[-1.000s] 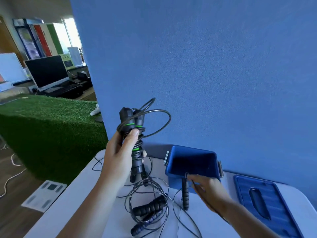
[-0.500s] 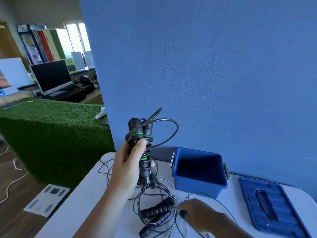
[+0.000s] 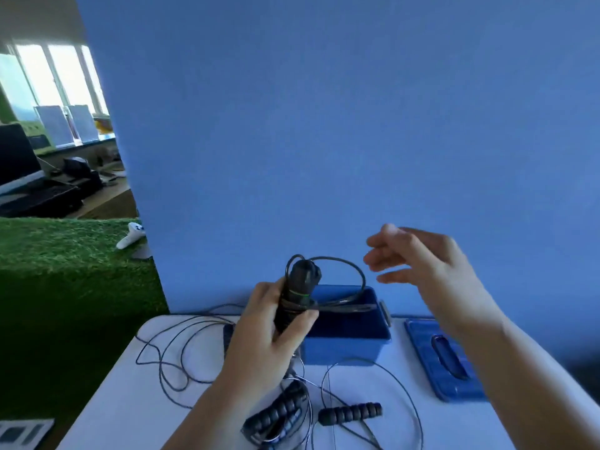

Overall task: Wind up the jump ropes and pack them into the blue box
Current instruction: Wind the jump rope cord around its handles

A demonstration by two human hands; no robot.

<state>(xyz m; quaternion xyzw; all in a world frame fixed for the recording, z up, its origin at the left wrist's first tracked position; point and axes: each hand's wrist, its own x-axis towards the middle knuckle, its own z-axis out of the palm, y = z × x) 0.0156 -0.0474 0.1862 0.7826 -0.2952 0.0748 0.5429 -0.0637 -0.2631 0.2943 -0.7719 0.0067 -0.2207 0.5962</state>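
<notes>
My left hand (image 3: 269, 332) grips a wound black jump rope (image 3: 297, 289) with green rings on its handles, held upright just left of the blue box (image 3: 349, 341); a loop of its cord arcs over the box opening. My right hand (image 3: 418, 264) hovers open in the air above and right of the box, fingers spread and holding nothing. On the white table (image 3: 136, 414) near me lie loose ribbed black handles (image 3: 350, 413) (image 3: 281, 407) with thin cord (image 3: 172, 358) sprawled around them.
The blue box lid (image 3: 438, 362) lies flat on the table to the right of the box. A blue partition wall (image 3: 324, 125) stands right behind the table. Green artificial turf (image 3: 65, 254) with a white controller (image 3: 131, 238) is at left.
My right hand let go of the ribbed handle on the table and rose into the air, open. My left hand carried the wound rope lower and toward the box. The camera tilted.
</notes>
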